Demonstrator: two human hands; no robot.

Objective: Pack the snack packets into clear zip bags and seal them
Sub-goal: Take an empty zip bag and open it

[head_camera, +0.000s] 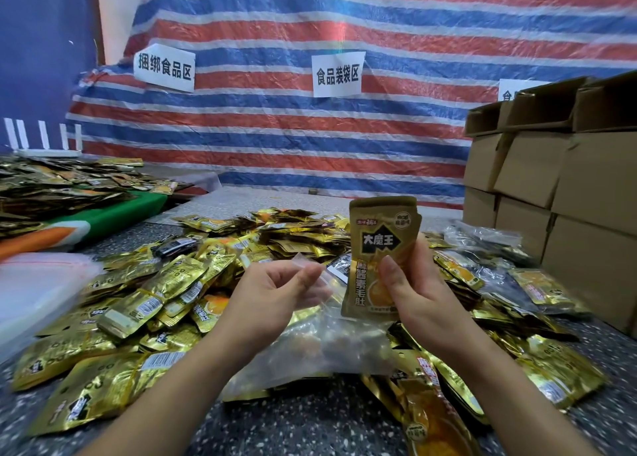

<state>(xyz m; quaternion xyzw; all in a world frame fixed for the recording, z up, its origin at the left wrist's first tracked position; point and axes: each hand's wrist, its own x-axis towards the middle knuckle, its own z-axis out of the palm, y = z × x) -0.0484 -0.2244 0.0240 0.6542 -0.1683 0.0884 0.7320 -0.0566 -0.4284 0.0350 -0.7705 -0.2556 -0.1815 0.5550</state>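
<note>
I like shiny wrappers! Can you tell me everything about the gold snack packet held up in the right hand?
The gold snack packet is a small stack of flat, shiny foil pouches held upright, front facing the camera. It shows big black Chinese characters, a round badge at the top corner and an orange food picture low down. The right hand pinches its lower half, thumb across the front. It hangs above the heap of packets, beside the clear zip bag in the left hand.

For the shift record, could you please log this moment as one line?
left hand: pinching clear zip bag mouth | right hand: holding gold snack packets upright above bag | packets not yet inside
</note>
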